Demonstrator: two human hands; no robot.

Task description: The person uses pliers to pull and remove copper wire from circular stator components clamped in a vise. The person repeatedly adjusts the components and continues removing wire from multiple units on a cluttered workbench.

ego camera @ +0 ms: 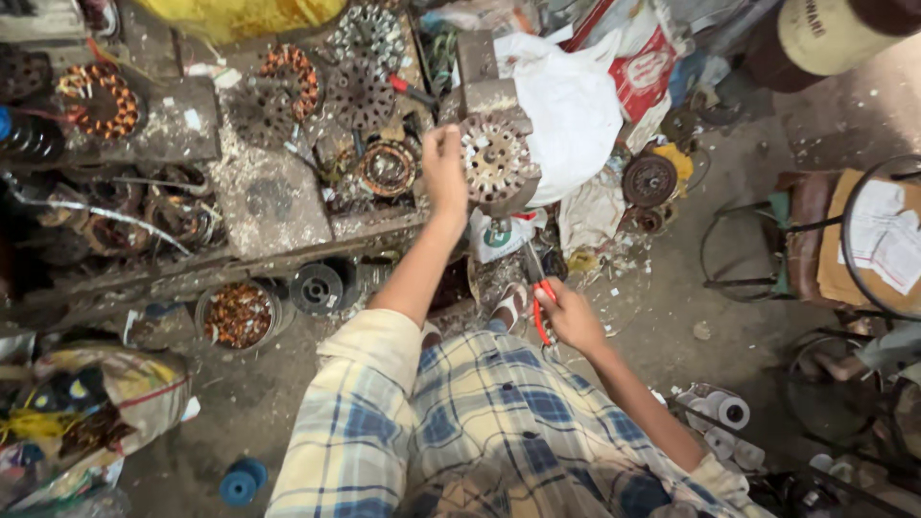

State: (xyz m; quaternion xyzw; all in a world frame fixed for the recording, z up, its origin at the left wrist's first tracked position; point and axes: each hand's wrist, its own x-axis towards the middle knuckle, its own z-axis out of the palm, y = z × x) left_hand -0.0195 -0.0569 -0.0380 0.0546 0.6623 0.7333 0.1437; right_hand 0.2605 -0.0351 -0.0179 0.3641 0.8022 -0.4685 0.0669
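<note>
1. The left hand (444, 168) is stretched out to the far side and closed on the left rim of a round slotted stator (496, 158), holding it on a block (480, 96) at the bench (278, 206) edge.
2. The right hand (568, 315) sits nearer, low and right of the stator, gripping red-handled pliers (539, 299) with the tip pointing up toward it, well short of touching.
3. The stator's slots look bare, with no copper showing, while other stators on the bench to the left, such as the wound one (388, 168), carry copper coils.
4. As a judgement, the step in hand is steadying and turning the stator so the pliers can work on it; the tool is between strokes.
5. The next move calls for bringing the pliers tip up to a slot while the left hand keeps the stator from rotating or sliding off the block.
6. Near left on the floor stands a tub of copper scrap (238, 315); a white sack (566, 105) lies just right of the stator.
</note>
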